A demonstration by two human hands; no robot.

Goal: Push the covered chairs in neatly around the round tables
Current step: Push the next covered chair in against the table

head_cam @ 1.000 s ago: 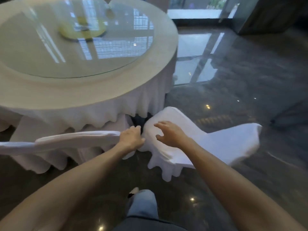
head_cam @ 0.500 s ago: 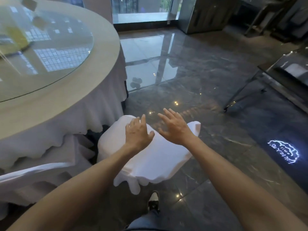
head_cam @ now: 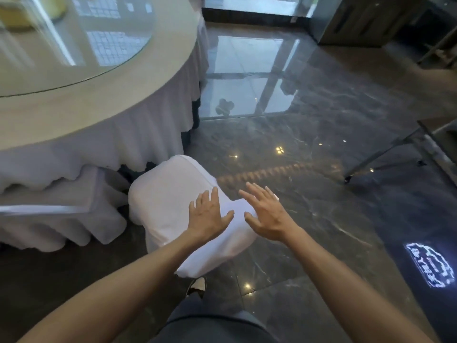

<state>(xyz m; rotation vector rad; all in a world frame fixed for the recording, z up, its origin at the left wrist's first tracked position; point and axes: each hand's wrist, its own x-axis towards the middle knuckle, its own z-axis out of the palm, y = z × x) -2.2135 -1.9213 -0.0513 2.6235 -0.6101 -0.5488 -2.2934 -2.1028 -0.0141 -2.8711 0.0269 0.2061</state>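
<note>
I am standing at the round counter [head_cam: 138, 100], which is wearing a white skirted cloth and carrying a glass turntable [head_cam: 74, 40]; this counter is serving as the reference for everything below. The dark polished floor [head_cam: 309, 149] is spreading away from the counter's right side.

A first covered chair [head_cam: 57, 216] is sitting tucked against the counter's near edge, its seat going under the cloth. A moment ago my left hand was gripping that chair's back; it is now off it, so I am judging that chair done.

The second covered chair [head_cam: 173, 201] is standing just off the counter's near right edge, its seat corner close to the skirt but its back angled away. It is not yet squared to the counter.

My left hand [head_cam: 207, 216] is now resting flat on this chair's cover, fingers straight, grasping nothing. My right hand [head_cam: 267, 216] is hovering over the chair's top edge with fingers spread, likewise released; whether it is touching the fabric, I cannot tell. Both hands have shifted onto this one chair within the last second, which I am taking to mean the push on it is about to start.

A lit projected logo [head_cam: 429, 264] is glowing on the floor far to the right of the counter. Its characters are too blurred to read.
</note>
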